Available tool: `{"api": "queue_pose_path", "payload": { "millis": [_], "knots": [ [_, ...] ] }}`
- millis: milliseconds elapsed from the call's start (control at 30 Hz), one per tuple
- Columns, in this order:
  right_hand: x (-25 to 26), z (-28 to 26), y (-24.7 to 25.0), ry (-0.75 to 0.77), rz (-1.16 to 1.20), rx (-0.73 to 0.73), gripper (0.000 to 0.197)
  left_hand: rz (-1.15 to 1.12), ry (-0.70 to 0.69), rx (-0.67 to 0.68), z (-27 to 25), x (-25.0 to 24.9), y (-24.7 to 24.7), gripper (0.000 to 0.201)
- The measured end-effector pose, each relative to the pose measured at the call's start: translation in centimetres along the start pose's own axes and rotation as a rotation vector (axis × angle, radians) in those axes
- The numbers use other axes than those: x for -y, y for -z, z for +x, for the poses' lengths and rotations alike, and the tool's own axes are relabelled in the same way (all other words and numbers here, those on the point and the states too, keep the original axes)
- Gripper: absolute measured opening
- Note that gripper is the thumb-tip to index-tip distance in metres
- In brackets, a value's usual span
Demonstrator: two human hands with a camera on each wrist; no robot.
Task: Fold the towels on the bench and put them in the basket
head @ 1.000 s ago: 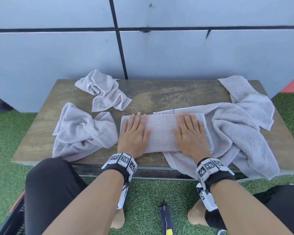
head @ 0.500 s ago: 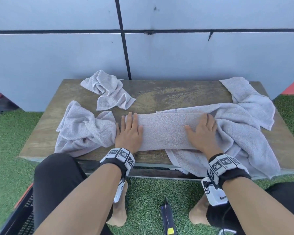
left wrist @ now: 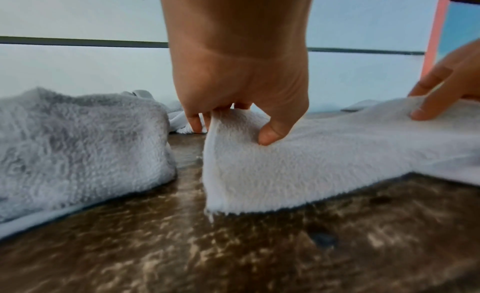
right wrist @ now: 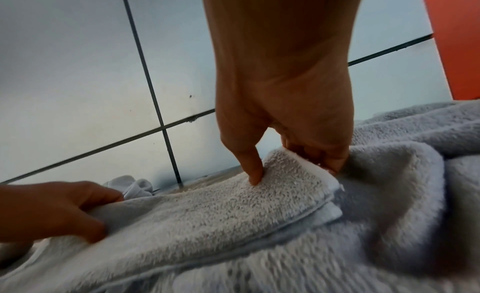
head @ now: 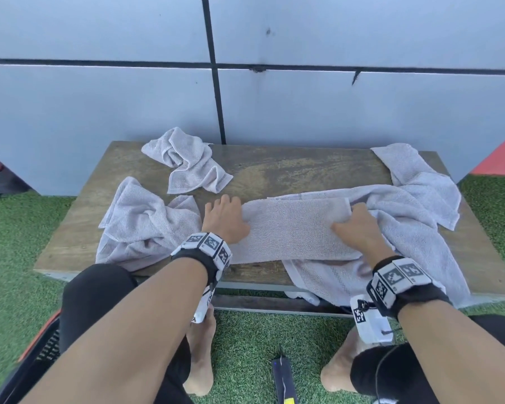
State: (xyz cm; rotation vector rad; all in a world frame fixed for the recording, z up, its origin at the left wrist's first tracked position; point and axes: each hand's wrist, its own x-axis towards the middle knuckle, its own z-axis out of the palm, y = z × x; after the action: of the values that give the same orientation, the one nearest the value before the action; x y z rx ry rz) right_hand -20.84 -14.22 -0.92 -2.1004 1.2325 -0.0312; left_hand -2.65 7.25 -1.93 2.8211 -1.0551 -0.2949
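A folded grey towel [head: 292, 228] lies as a long strip on the wooden bench [head: 289, 170], partly over a larger loose towel [head: 414, 225]. My left hand [head: 225, 220] pinches the strip's left end, thumb on top and fingers under the edge, as the left wrist view shows on the folded towel [left wrist: 272, 174]. At the right end my right hand [head: 356, 228] pinches the strip, thumb pressed on the folded towel [right wrist: 207, 211] and fingers tucked behind its edge. Both ends are slightly lifted.
A crumpled towel [head: 146, 225] sits at the bench's left and a smaller one [head: 187, 161] at the back left. A grey panelled wall [head: 274, 106] stands behind. Green turf [head: 245, 339] lies below, with a dark basket corner [head: 38, 351] at the lower left.
Both hands slid outward from the middle of the folded towel to its ends. Flat palms have changed to pinching grips on the left and right edges.
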Motion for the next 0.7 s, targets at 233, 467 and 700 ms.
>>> {"api": "queue_pose_path", "payload": {
  "millis": [233,467,700],
  "knots": [
    [6.4,2.3,2.3,0.298,0.088,-0.159,0.046,-0.406,0.187,0.149,-1.3,1.5,2.0,0.022],
    [10.7,4.3,-0.4,0.495,-0.136,-0.175,0.05,-0.611,0.396,0.3,-4.7,2.9,1.8,0.037],
    [6.4,-1.4,-5.8,0.662,-0.333,0.262,0.041,-0.738,0.368,0.156,-5.2,2.5,2.0,0.021]
  ]
}}
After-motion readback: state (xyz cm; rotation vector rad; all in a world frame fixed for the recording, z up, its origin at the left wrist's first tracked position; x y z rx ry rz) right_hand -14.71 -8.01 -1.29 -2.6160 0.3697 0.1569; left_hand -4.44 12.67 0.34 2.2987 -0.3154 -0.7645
